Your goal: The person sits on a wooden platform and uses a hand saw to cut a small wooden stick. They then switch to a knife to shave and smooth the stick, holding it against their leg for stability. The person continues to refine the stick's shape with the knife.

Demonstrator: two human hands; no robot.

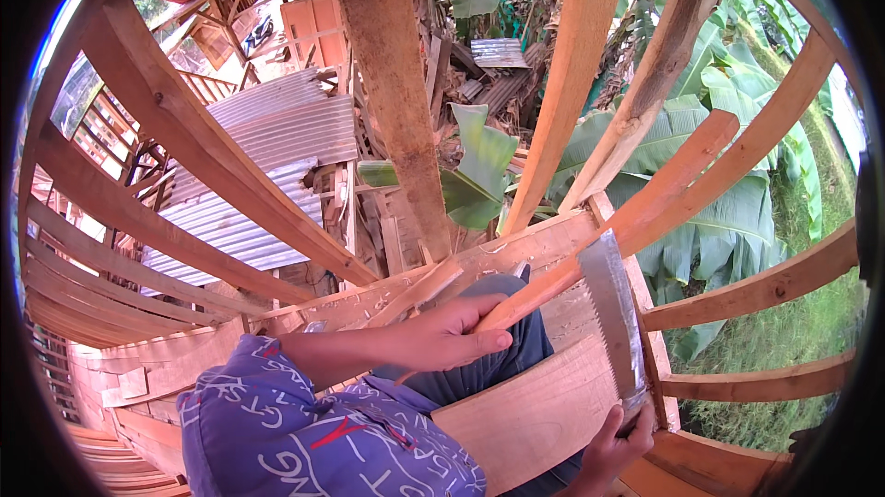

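My left hand (pixel 454 335) is closed around the near end of a long, narrow wooden strip (pixel 539 297). The strip slants up to the right, and its far part overlaps a curved rib. At the lower right, my right hand (pixel 619 449) grips the bottom end of a handsaw (pixel 616 317); its handle is mostly hidden. Its toothed edge faces left, and the upper end of the blade crosses in front of the strip; whether the teeth touch it I cannot tell. Below the strip, a wide smooth plank (pixel 530 409) lies across beside my legs.
Curved wooden ribs (pixel 774 289) rise all around me from a plank-sided frame (pixel 650 340). A loose wooden offcut (pixel 415 292) lies beyond my left arm. Outside are corrugated metal sheets (pixel 244 211), banana leaves (pixel 719 211) and grass (pixel 811 303).
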